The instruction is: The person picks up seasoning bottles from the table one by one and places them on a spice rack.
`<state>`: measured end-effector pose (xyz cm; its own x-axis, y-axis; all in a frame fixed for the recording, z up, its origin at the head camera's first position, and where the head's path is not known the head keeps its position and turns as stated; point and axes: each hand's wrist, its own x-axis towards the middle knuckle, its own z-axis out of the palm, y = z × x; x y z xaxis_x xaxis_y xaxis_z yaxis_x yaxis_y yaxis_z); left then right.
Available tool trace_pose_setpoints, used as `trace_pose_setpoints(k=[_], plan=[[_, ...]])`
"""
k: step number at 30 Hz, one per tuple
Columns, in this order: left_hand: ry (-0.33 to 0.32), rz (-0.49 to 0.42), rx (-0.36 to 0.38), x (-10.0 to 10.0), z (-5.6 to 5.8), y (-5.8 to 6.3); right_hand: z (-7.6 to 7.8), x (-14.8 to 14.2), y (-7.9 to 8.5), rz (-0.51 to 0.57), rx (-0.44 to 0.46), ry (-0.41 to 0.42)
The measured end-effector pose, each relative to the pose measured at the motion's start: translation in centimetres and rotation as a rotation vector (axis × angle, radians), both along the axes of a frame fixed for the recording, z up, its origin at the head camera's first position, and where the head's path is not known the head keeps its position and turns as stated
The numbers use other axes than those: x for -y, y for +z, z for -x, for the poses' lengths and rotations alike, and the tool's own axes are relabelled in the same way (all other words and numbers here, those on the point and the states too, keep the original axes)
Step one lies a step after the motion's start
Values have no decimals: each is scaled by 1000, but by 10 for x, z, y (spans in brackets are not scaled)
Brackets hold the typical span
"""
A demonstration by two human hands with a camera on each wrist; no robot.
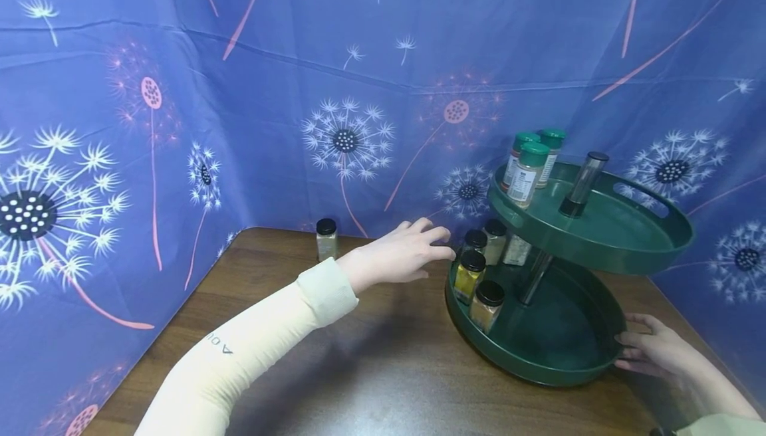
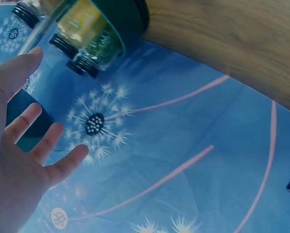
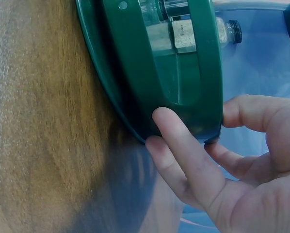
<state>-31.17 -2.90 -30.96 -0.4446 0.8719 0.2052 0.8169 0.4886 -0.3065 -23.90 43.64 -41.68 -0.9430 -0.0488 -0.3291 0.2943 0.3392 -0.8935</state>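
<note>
A dark green two-tier turntable (image 1: 538,373) stands on the right of the table. My right hand (image 1: 658,349) holds the rim of its lower tier; in the right wrist view its thumb is at the rim's edge and its fingers lie against the outer wall. My left hand (image 1: 407,253) hovers left of the lower tier, fingers spread and slightly bent, holding nothing. Close to its fingertips, several black-capped spice jars, among them a yellow one (image 1: 467,280) and a tan one (image 1: 486,310), stand on the lower tier. Three green-capped spice bottles (image 1: 522,180) stand on the upper tier.
Another black-capped jar (image 1: 327,243) stands on the wooden table (image 1: 371,363) near its back edge, left of my left hand. A blue cloth (image 1: 269,157) with dandelion prints hangs behind the table and along its sides. A post (image 1: 583,183) rises through both tiers.
</note>
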Motion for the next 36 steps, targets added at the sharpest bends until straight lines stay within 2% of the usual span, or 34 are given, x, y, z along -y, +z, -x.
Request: trace_pose_setpoints(k=[9,20,36], plan=[[44,-3,3,20,9,2,-2,0,1,-8,-22,34],[108,-50,28,46,23,1,-3,0,-1,14,-38,16],[211,-110,69,84,42,-9,-5,-1,-3,14,-44,28]])
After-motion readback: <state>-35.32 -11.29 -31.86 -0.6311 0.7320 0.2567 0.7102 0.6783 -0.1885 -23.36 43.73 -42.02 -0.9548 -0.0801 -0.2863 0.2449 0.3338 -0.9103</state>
